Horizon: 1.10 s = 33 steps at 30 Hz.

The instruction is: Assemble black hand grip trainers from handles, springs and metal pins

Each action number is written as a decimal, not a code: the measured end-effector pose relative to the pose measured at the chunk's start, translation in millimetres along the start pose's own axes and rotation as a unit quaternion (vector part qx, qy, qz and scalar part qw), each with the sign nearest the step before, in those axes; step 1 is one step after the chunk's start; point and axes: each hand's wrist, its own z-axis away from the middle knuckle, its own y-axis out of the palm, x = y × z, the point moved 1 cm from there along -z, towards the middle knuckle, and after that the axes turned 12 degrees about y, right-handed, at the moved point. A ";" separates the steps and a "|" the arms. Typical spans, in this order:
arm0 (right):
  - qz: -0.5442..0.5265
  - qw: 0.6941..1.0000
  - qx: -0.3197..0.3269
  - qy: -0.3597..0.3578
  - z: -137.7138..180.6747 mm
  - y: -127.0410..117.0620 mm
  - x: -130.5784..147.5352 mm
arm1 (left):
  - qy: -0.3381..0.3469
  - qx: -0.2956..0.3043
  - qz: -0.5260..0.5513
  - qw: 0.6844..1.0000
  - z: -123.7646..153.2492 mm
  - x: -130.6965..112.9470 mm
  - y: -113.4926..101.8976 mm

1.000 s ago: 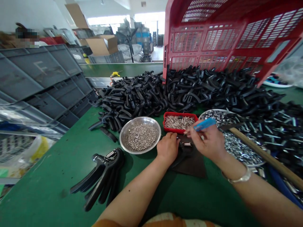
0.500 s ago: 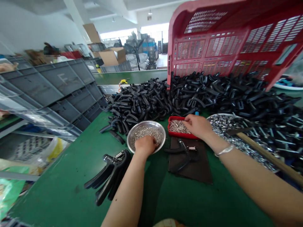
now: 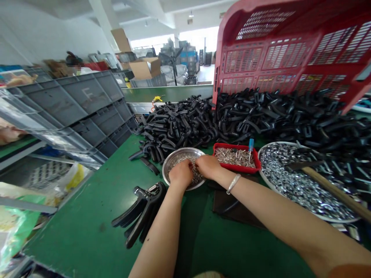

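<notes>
Both my hands are over the round steel bowl [image 3: 174, 157] of small metal rings. My left hand [image 3: 181, 173] reaches into the bowl with its fingers curled down among the rings. My right hand [image 3: 208, 166] is at the bowl's right rim, fingers pinched together beside the left hand. What either hand holds is too small to make out. A red tray [image 3: 236, 159] of metal pins sits just right of the bowl, with a blue-handled tool [image 3: 251, 146] lying in it. A dark mat [image 3: 232, 210] lies under my right forearm.
A large heap of black plastic handles [image 3: 261, 116] lies behind, with a tipped red crate [image 3: 290, 50] over it. A wide metal dish [image 3: 301, 185] of shiny parts and a wooden-handled hammer [image 3: 333, 189] are at right. Assembled black grippers [image 3: 142, 212] lie at left. Grey crates [image 3: 72, 108] stand left.
My right hand left the red tray and moved left to the steel bowl beside my left hand. The blue tool now lies in the red tray. The view shifted right.
</notes>
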 end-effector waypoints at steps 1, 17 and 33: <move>-0.008 1.000 -0.013 -0.003 1.3 1.3 -2.7 | 0.000 -0.005 0.004 1.000 -0.8 0.1 0.9; -0.221 0.954 -0.198 0.046 85.8 18.3 -118.8 | 0.157 -0.071 0.136 0.976 12.9 -45.3 6.6; -0.222 0.931 -0.274 0.091 119.1 69.6 -144.3 | 0.252 0.002 0.054 0.966 32.5 -94.1 46.5</move>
